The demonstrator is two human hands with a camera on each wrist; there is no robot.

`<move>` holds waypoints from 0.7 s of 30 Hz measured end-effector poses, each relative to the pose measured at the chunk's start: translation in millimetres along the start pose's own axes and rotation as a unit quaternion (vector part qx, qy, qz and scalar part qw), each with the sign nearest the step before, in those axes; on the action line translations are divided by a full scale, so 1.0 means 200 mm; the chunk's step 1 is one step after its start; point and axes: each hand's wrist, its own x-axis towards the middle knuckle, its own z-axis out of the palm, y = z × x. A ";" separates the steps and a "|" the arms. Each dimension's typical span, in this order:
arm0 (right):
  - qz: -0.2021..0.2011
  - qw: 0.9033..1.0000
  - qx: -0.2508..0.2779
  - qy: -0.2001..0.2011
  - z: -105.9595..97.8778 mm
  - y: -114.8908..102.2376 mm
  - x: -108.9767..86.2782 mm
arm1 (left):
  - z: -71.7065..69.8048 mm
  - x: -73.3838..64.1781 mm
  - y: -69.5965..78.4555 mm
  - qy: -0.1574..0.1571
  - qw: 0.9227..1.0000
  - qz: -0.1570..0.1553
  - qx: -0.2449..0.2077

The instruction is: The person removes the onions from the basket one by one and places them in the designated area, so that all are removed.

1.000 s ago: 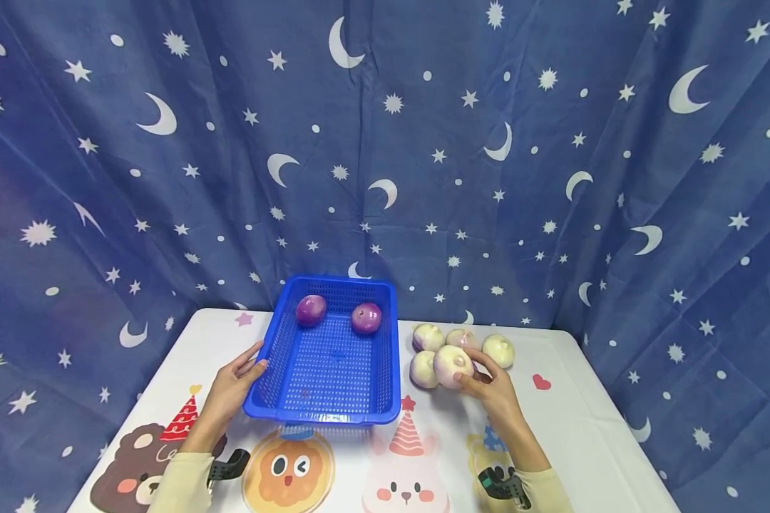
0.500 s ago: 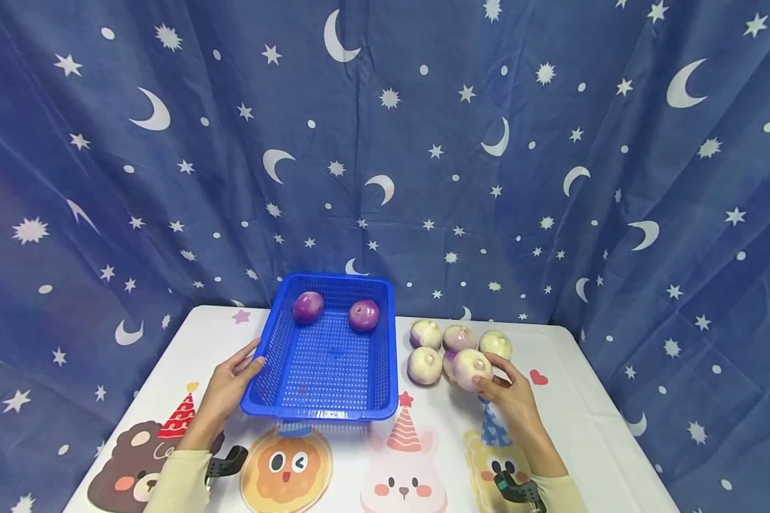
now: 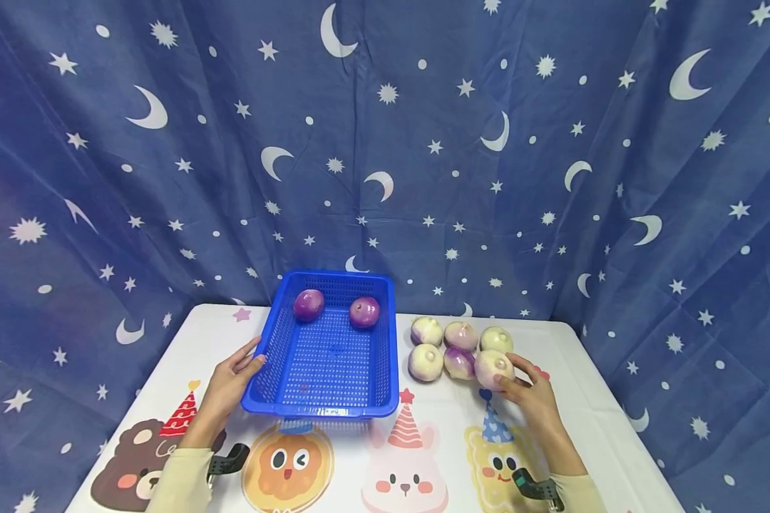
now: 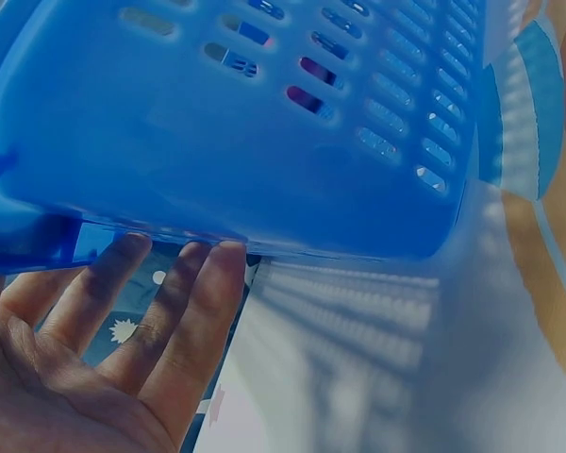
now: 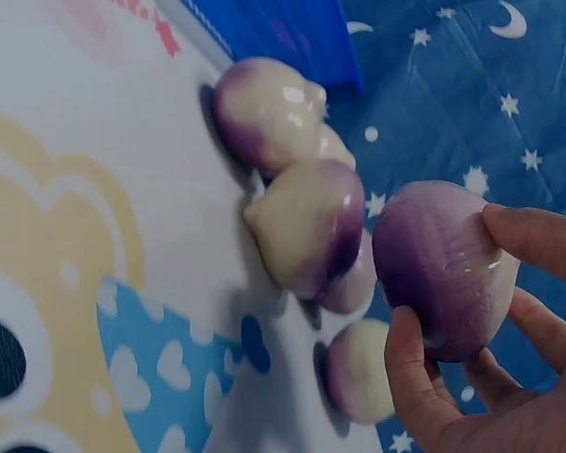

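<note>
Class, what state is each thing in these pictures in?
Basket: open side up
Two purple onions: apart, inside the basket
Held onion: gripped by the right hand
Five other onions: loose on the cloth
Left hand: touching the basket's side
Cloth: spread, lightly creased
Curtain: hanging in folds

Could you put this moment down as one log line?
left hand: touches blue basket | right hand: holds onion | in basket: two purple onions | on table: five other onions
</note>
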 end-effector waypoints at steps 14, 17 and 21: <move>0.016 0.999 -0.043 0.006 -0.10 0.10 0.08 | 0.01 -0.02 -0.01 0.003 1.000 0.010 0.007; 0.016 0.999 -0.049 -0.002 -0.10 0.12 0.10 | 0.01 -0.02 -0.01 0.002 1.000 0.012 0.009; 0.020 0.998 -0.051 -0.008 -0.11 0.15 0.13 | 0.01 -0.01 0.00 0.002 1.000 0.015 0.009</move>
